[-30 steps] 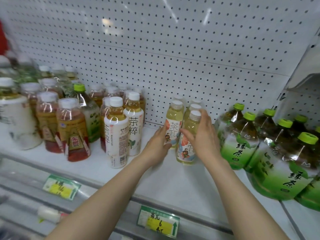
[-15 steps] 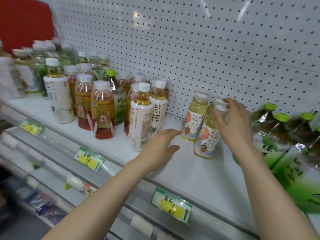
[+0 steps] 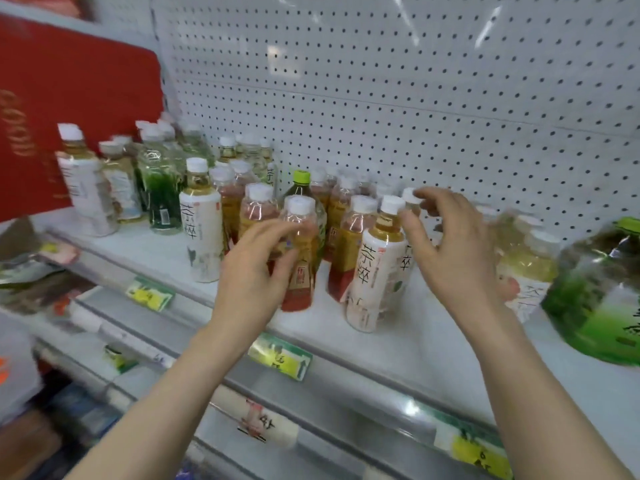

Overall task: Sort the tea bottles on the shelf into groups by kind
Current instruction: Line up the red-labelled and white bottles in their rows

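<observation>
On the shelf (image 3: 408, 341) the tea bottles stood mixed, with one green-capped bottle (image 3: 300, 183) rising in the middle of the cluster. Just in front of it stood a red tea bottle (image 3: 298, 289). The left hand (image 3: 254, 271) was at that bottle, thumb and fingers half curled across its front. Blur hid whether they gripped it, so I cannot tell. In front and to the right of the green-capped bottle stood a white-label bottle (image 3: 374, 271). The right hand (image 3: 450, 247) hovered just beside its cap, fingers spread and loosely curled, holding nothing. Further right of the green-capped bottle stood pale yellow bottles (image 3: 526, 268).

The step looked like picking out strays. To do it well, each hand should take its bottle on the body rather than by the cap. It should lift straight up, clear of the tightly packed neighbours, and set the bottle down upright among its own kind.
</observation>
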`<state>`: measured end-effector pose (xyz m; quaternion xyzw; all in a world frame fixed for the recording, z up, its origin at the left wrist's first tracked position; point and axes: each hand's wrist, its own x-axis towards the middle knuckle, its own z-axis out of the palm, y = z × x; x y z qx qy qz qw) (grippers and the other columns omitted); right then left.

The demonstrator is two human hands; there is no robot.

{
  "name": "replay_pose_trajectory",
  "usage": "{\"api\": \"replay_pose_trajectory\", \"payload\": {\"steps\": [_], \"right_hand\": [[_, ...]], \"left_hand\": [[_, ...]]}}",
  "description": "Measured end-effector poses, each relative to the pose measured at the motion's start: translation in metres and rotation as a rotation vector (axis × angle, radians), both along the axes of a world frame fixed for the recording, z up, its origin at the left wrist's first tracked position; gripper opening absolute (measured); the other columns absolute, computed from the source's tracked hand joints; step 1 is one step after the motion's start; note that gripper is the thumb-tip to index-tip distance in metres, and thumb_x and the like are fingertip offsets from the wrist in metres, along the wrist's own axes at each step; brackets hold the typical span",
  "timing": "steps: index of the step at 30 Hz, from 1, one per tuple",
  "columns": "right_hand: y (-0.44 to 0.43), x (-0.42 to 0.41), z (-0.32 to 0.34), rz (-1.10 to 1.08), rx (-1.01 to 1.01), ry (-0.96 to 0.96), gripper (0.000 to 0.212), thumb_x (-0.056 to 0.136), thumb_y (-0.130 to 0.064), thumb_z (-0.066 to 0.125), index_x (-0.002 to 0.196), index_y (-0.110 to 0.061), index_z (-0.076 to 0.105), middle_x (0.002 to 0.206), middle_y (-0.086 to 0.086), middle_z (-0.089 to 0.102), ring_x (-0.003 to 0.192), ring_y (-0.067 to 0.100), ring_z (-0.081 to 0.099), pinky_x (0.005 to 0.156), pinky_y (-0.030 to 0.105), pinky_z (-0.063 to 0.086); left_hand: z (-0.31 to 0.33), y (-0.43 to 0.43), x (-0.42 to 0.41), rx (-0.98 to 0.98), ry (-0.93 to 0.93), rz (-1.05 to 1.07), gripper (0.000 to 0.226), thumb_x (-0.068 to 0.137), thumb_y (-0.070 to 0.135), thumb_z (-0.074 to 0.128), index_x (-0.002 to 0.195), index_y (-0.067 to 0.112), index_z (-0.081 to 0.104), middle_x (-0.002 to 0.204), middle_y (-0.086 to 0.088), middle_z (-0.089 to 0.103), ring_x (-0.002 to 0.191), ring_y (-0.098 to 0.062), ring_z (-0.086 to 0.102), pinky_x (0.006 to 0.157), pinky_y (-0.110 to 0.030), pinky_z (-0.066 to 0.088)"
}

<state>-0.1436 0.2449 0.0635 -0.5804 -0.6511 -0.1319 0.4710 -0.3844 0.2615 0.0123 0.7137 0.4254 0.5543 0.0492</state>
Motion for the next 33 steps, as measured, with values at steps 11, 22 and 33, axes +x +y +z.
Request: {"api": "replay_pose_trajectory", "payload": {"steps": [11,22,33], "right_hand": [[0.009,-0.06,-0.021,-0.179,-0.136,0.276,0.058,0.089,-0.038,0.067,0.138,-0.03,0.037,0.118,-0.003,0.064,0.093,0.017,0.065,0.086,0.038,0.051],[-0.028,-0.002,-0.02,-0.408,-0.048,0.283,0.048,0.092,-0.016,0.058,0.136,-0.029,0.042,0.116,-0.001,0.066,0.101,0.021,0.063,0.084,0.034,0.048],[-0.042,0.021,-0.028,-0.214,-0.316,0.414,0.032,0.098,-0.045,0.049,0.127,-0.033,0.044,0.124,-0.008,0.058,0.113,0.019,0.056,0.093,0.041,0.046]], "left_hand": [[0.004,0.054,-0.049,-0.045,0.25,-0.177,0.063,0.091,0.022,0.066,0.148,0.021,0.041,0.149,0.004,0.042,0.137,-0.012,0.038,0.11,-0.029,0.033],[0.035,0.042,0.017,0.115,0.248,-0.351,0.056,0.09,0.01,0.064,0.143,0.011,0.046,0.147,-0.009,0.044,0.135,-0.024,0.04,0.108,-0.026,0.028],[0.057,0.061,0.153,-0.355,0.2,-0.441,0.043,0.097,0.023,0.056,0.133,0.005,0.042,0.122,-0.014,0.058,0.114,-0.031,0.057,0.088,-0.039,0.047]]}}
